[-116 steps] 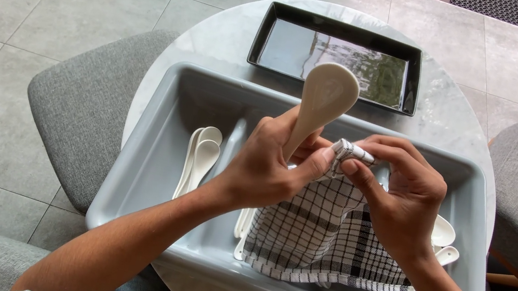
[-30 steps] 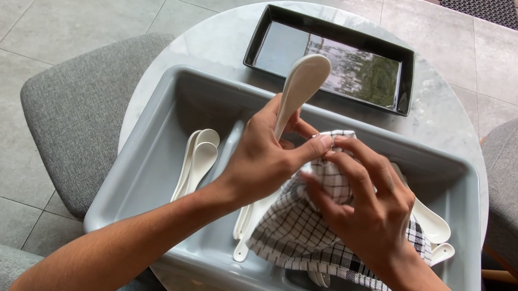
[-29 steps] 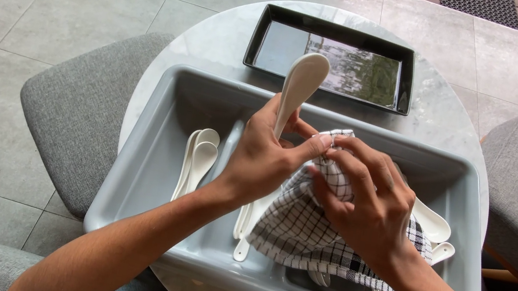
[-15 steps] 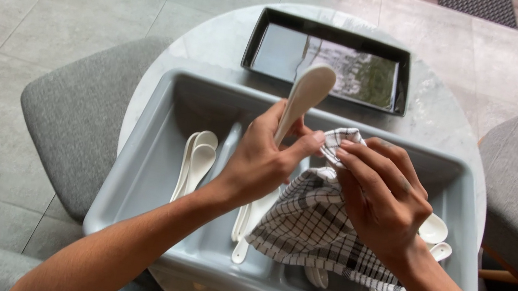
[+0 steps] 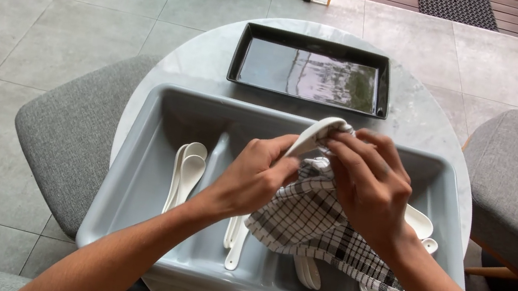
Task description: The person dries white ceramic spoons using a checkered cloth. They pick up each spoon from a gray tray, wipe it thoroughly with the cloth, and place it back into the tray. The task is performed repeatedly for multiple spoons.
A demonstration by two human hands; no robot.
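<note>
The left hand point(image 5: 253, 179) grips the handle of a white spoon point(image 5: 316, 136), fingers closed round it, bowl tilted up and away over the grey tub point(image 5: 129, 180). The right hand point(image 5: 370, 184) is closed too, pinching a checked cloth point(image 5: 316, 224) over the spoon's bowl, thumb and fingertips pressing the fabric against it. The rest of the cloth hangs down into the tub.

To do this well, I'd say the left hand wants a firm hold low on the handle so the spoon can't twist, while the right works the cloth around both faces of the bowl and into the hollow. Keeping it over the tub looks wise: a slip drops the spoon on the others, not the floor.

In the tub, two white spoons point(image 5: 186, 168) lie side by side in the left compartment. More handles point(image 5: 235, 245) poke out below the cloth in the middle, and further spoons point(image 5: 418, 223) sit at the right, partly hidden. Beyond it, on the round table point(image 5: 416, 115), a black tray point(image 5: 312, 74) stands with nothing on it, its base glossy.
</note>
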